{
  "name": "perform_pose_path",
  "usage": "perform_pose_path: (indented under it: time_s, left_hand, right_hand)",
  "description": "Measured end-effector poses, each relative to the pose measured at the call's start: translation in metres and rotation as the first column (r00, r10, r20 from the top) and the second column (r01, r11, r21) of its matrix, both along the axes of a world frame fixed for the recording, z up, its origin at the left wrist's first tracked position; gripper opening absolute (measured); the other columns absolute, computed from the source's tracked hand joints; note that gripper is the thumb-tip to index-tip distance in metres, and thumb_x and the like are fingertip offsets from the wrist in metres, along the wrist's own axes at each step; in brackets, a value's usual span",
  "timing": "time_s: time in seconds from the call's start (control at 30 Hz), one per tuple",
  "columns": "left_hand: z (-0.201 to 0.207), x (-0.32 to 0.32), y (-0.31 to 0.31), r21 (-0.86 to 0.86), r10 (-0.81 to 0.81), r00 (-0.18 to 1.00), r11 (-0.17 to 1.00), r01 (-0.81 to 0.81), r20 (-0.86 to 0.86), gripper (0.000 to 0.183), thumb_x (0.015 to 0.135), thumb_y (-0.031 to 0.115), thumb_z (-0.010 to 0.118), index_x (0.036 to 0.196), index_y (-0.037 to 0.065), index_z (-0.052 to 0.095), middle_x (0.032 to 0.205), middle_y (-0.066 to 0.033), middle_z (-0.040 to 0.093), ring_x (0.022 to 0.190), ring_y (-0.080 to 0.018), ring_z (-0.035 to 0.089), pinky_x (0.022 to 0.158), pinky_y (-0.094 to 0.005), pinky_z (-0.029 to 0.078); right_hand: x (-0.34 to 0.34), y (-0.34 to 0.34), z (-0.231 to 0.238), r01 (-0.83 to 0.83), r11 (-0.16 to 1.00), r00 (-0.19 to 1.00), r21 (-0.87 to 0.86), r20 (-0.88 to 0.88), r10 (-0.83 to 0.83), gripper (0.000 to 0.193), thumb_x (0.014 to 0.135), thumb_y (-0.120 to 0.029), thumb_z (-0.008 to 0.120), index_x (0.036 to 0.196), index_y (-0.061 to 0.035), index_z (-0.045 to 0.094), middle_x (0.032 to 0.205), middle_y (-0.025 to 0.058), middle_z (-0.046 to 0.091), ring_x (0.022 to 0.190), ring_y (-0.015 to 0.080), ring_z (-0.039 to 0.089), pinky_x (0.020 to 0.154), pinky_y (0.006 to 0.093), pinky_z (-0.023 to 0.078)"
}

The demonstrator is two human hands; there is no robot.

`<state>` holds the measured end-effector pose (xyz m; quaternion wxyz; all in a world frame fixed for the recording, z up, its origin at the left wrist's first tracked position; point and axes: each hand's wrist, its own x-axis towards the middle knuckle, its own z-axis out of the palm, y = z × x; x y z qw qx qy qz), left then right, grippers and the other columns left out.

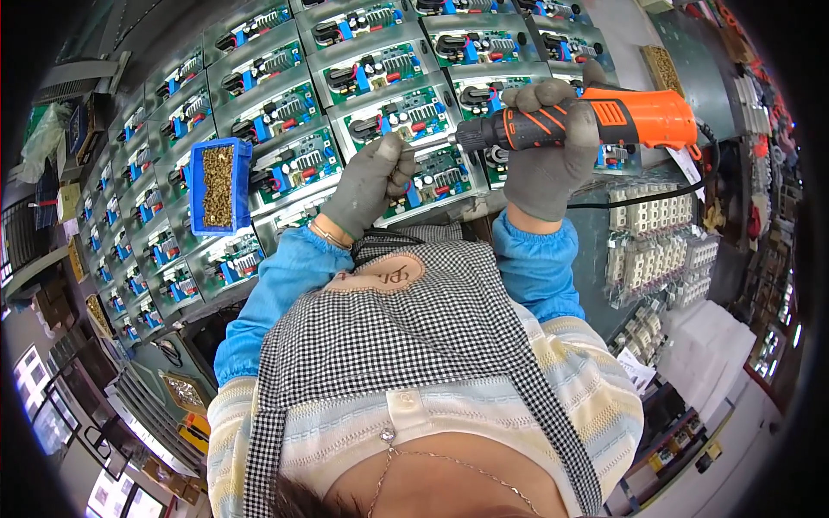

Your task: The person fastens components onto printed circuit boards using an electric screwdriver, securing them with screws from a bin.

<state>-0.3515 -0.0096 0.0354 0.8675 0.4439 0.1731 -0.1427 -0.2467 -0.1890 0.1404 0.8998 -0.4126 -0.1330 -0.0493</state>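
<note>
My right hand (550, 177), in a grey glove, is wrapped round an orange and black electric screwdriver (652, 119). The tool lies nearly level, its thin bit pointing left. At the bit's tip, my gloved left hand (367, 186) is closed with thumb and fingers pinched together; whatever sits between them is too small to make out. Beneath both hands spread rows of green circuit boards (302, 170) in grey metal trays, with blue, black and red parts on them. Left of my left hand, a blue bin (243, 186) full of small brass-coloured screws rests on the trays.
A black cord (635, 200) runs from the screwdriver's rear end and curves back below it. Bagged white connector blocks (652, 259) lie on the table at right. Another box of brass-coloured pieces (662, 71) stands at the far right. White foam sheets (704, 354) are stacked at lower right.
</note>
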Motion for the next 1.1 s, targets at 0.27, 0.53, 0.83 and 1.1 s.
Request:
perform_pose_path:
  time_s: [0.27,0.53,0.83,1.1]
  left_hand:
    - [0.002,0.010,0.000,0.082,0.042,0.993,0.996,-0.034,-0.110,0.044,0.099,0.048,0.055,0.104,0.004,0.060,0.080,-0.0010,0.059,0.065,-0.0072,0.047,0.057,-0.0218,0.040]
    - [0.011,0.019,0.010,0.288,0.009,0.998,0.958,0.007,-0.054,0.034,0.100,0.038,0.055,0.102,0.005,0.065,0.082,-0.0006,0.064,0.069,-0.0060,0.050,0.060,-0.0214,0.043]
    - [0.010,0.030,0.019,0.327,-0.098,0.995,0.939,0.104,-0.036,0.032,0.096,0.034,0.063,0.105,0.004,0.068,0.084,-0.0016,0.068,0.074,-0.0078,0.053,0.064,-0.0227,0.045]
    - [0.015,0.042,0.021,0.368,-0.118,0.993,0.924,0.107,0.010,0.025,0.090,0.026,0.070,0.099,0.003,0.071,0.080,-0.0016,0.067,0.070,-0.0080,0.056,0.062,-0.0243,0.047]
  right_hand:
    - [0.004,0.001,-0.006,0.041,0.998,0.999,-0.040,-0.006,-0.041,0.070,0.087,-0.031,0.068,0.142,-0.0045,0.033,0.093,0.0101,0.066,0.083,0.0222,0.064,0.086,0.0506,0.053]
    - [0.014,0.007,-0.012,0.091,0.996,0.992,-0.006,-0.084,-0.091,0.063,0.088,-0.028,0.068,0.138,-0.0056,0.036,0.092,0.0100,0.066,0.081,0.0217,0.063,0.085,0.0499,0.053]
    - [0.029,0.003,-0.025,0.191,0.980,0.938,0.049,-0.305,-0.168,0.041,0.090,-0.023,0.065,0.125,-0.0102,0.048,0.088,0.0076,0.061,0.077,0.0208,0.059,0.083,0.0473,0.051]
    - [0.035,0.007,-0.019,0.257,0.963,0.894,0.082,-0.399,-0.204,0.033,0.089,-0.023,0.067,0.116,-0.0092,0.053,0.085,0.0070,0.059,0.075,0.0207,0.058,0.081,0.0454,0.051]
